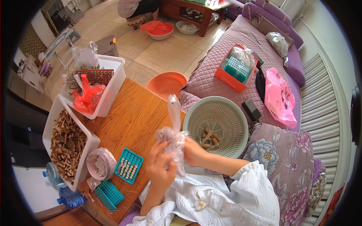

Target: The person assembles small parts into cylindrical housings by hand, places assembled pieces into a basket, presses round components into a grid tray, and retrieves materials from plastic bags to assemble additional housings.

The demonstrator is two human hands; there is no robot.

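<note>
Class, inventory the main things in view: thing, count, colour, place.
Plastic bag: 1, clear, centre
Table: 1, brown, left
Bins: 2, white, table's left
Small pieces: many, brown, nearer bin
Carrier bag: 1, red, farther bin
Tub: 1, pinkish, beside nearer bin
Tray with pale pieces: 1, teal, table
Colander: 1, greenish, right of table
Basin: 1, orange, floor
Box: 1, red, sofa
Jugs: 2, blue, lower left
Left hand: 1, bare, on clear bag
Right hand: 1, bare, on clear bag
</note>
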